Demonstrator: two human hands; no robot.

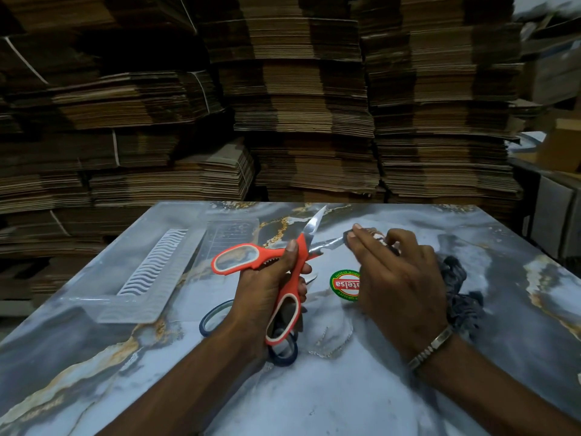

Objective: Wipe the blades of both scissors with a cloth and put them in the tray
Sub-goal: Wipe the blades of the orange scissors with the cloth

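My left hand (267, 287) grips the orange-handled scissors (242, 258) above the table, blades spread apart. One blade (314, 223) points up and away; the other blade (327, 245) runs right into the dark grey cloth (456, 287). My right hand (399, 272) pinches that cloth around the lower blade's tip, and the rest of the cloth trails under my wrist. The blue-handled scissors (217, 316) lie flat on the table beneath my left hand, mostly hidden. A clear plastic tray (141, 278) sits at the left of the table.
The marble-patterned table (345, 388) carries a round green and red sticker (344, 283) near the middle. A smaller clear container (232, 237) lies behind the tray. Stacks of flattened cardboard (283, 105) wall off the far side. Boxes stand at the right.
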